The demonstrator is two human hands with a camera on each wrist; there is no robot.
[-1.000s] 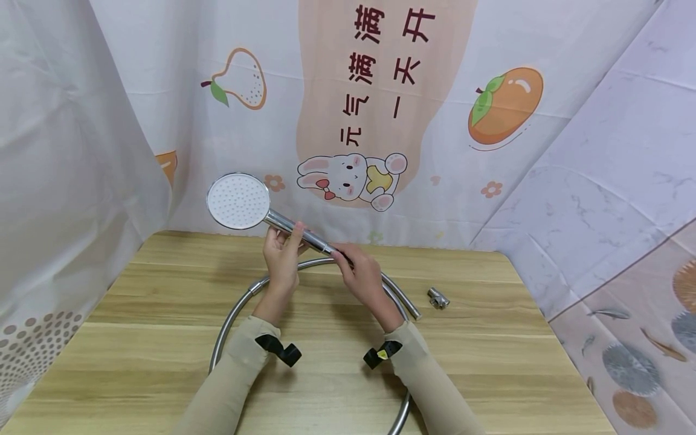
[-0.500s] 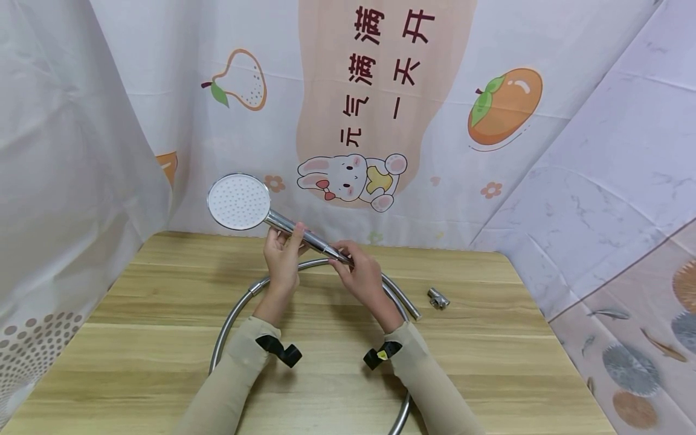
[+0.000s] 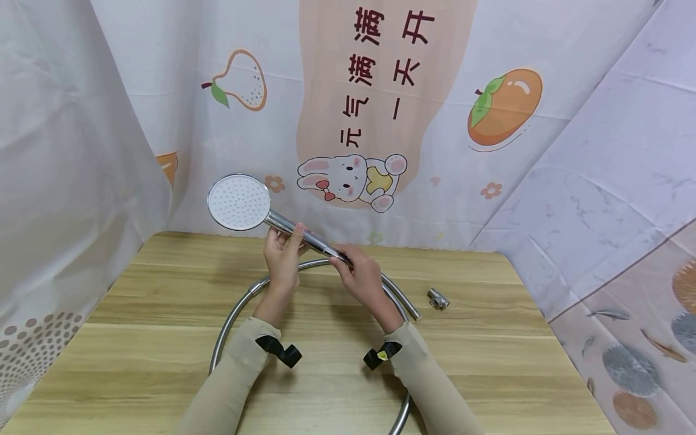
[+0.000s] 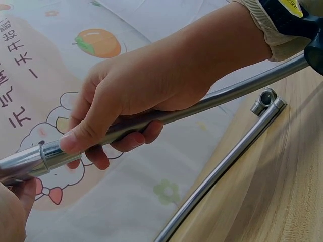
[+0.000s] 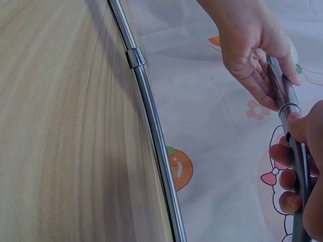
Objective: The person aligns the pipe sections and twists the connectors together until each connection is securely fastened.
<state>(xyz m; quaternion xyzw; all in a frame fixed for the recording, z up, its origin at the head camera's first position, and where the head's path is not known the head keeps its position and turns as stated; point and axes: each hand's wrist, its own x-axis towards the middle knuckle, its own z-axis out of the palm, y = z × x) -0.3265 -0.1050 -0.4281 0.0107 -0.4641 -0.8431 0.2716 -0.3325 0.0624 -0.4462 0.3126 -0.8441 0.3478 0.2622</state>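
Observation:
A chrome handheld shower head (image 3: pixel 239 202) with a round white face is held up at the back of the table, spray face showing. My left hand (image 3: pixel 283 260) grips its handle (image 3: pixel 283 223) between thumb and fingers. At the handle's lower end, my right hand (image 3: pixel 361 275) pinches the end nut (image 4: pixel 63 154) of a metal shower hose, the thumb lying along it. The nut sits right against the handle end, as the left wrist view shows. More of the hose (image 4: pixel 227 98) runs back through the right palm, and its other fingers curl under it.
The rest of the hose (image 3: pixel 231 323) loops over the wooden table (image 3: pixel 326 380) behind and under the forearms. Its free end (image 3: pixel 415 314) lies right of the right hand. Farther right is a small chrome fitting (image 3: pixel 438 298). A printed curtain (image 3: pixel 435 199) stands behind the table.
The right thumb and fingers loosened and shifted round the nut, then closed on it again. The left hand and shower head have stayed nearly still.

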